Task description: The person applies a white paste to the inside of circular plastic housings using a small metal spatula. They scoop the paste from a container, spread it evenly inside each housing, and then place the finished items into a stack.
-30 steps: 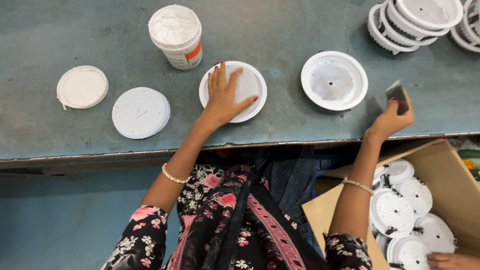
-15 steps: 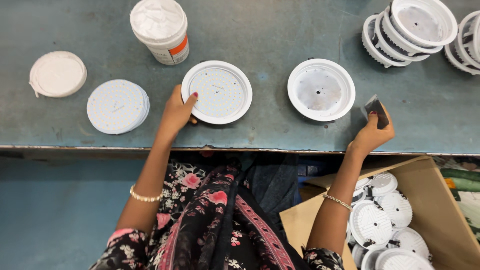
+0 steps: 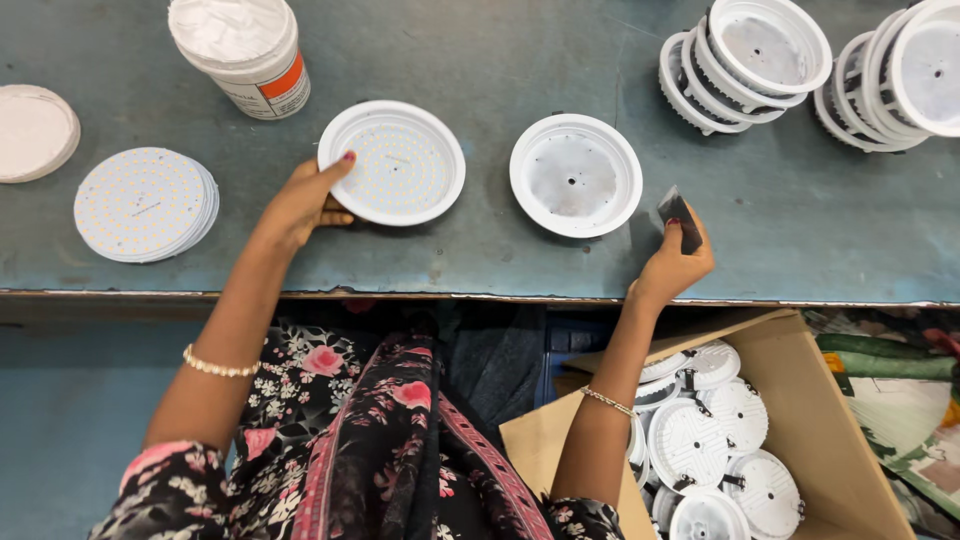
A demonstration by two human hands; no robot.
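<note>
A: The left hand [image 3: 300,203] — what is it doing?

B: It grips the near-left rim of a round white lamp housing with an LED board [image 3: 392,162] seated in it, thumb along the edge and fingers tucked under the side. The housing lies flat on the grey-green workbench [image 3: 480,260], just to the right of the hand and touching it.

A: And further left of that hand?

B: A stack of bare round LED boards [image 3: 146,203] lies near it on the left, not touching. Beyond that, at the bench's left end, sits a white round lid [image 3: 35,131]. Above the hand stands an open white tub of paste [image 3: 238,52] with an orange band on its label.

A: To the right of the held housing?

B: An empty white housing [image 3: 575,175] with a bare metal floor and a small centre hole, lying between the two hands and touched by neither.

A: The right hand [image 3: 672,262]?

B: Raised over the bench edge, it pinches a small dark flat pad [image 3: 679,217] between thumb and fingers, just beside the empty housing's right rim but apart from it.

A: Past it?

B: Up and to the right lie leaning stacks of empty housings [image 3: 745,60]. Below the hand, off the bench, a cardboard box [image 3: 820,440] holds more white housings.
</note>
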